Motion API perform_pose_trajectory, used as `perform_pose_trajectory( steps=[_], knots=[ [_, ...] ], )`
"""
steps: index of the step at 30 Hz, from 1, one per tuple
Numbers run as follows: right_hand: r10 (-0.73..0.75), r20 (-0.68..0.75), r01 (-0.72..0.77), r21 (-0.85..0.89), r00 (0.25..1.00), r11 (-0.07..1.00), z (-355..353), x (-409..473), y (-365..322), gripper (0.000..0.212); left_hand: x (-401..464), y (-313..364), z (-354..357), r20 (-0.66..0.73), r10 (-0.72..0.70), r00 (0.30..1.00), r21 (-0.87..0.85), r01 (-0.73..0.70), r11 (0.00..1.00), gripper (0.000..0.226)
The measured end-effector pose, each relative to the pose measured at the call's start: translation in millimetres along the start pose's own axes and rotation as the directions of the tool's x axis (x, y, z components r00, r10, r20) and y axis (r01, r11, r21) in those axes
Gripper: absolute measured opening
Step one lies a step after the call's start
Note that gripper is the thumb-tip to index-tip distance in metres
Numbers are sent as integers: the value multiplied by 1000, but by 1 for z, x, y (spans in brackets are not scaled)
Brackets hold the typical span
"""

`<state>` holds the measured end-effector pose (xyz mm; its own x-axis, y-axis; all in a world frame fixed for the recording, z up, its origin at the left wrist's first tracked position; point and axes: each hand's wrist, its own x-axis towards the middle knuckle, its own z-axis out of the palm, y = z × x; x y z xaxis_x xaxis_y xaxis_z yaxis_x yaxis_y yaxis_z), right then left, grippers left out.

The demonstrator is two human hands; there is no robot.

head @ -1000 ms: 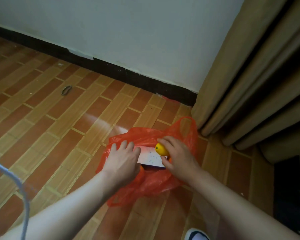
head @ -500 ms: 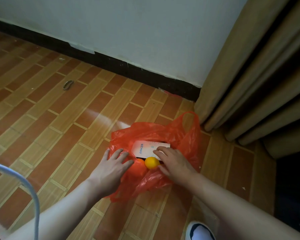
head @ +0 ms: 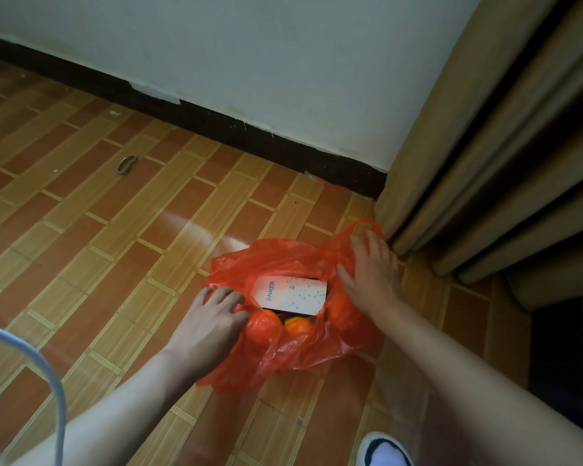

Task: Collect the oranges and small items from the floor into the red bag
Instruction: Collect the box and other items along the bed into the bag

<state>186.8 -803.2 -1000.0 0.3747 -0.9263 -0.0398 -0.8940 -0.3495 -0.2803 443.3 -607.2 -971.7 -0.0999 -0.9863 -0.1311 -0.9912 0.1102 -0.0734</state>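
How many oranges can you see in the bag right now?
2 clearly: one orange in the red bag's mouth below the white box, another left of it behind the plastic. An orange bulge at right may be a third.

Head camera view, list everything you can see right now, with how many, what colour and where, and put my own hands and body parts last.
red bag: one, red thin plastic, on the floor by the curtain, mouth open
box: one, white with blue ANKER print, lying in the bag's mouth
oranges: at least two, orange, in the bag under the box; exact count hidden
metal clip: one, grey, on the floor far left, apart from the bag
curtain: one, tan, hanging at right
floor: brown wood-pattern tiles
wall: pale, with black skirting
cable: one, pale blue, lower left
shoe: one, white and dark, bottom edge
left hand: on the bag's left edge
right hand: flat on the bag's right side
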Motion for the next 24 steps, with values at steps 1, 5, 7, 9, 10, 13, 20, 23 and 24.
perform_pose_trajectory(
  steps=[1,5,7,9,10,13,20,23,24],
  knots=[
    [30,3,-30,6,1000,1000,-2,6,0,67,3,1,-2,-32,-2,999,-14,1,1000,16],
    [209,15,-210,102,978,972,-5,42,8,72,17,5,-15,-109,-24,994,-85,14,996,20],
    [309,81,-319,191,948,928,-5,62,15,77,22,7,-23,-141,-33,989,-115,17,993,19],
    [345,154,-376,284,926,882,-5,74,18,77,26,8,-31,-168,-44,985,-137,21,990,18],
    [348,170,-386,338,922,858,-5,77,17,74,27,8,-35,-175,-49,983,-146,24,989,17],
    [334,114,-346,484,936,804,-10,73,6,54,26,6,-47,-188,-56,981,-160,26,987,14],
    [212,61,-204,614,975,762,-76,16,-50,28,3,11,-115,-102,-88,991,-192,67,979,13],
    [151,97,-179,603,984,777,-129,-14,-74,6,-12,20,-165,-50,-105,993,-240,90,967,14],
    [131,91,-160,598,987,786,-149,-21,-80,5,-16,23,-183,-39,-105,994,-254,92,963,12]
  ],
)
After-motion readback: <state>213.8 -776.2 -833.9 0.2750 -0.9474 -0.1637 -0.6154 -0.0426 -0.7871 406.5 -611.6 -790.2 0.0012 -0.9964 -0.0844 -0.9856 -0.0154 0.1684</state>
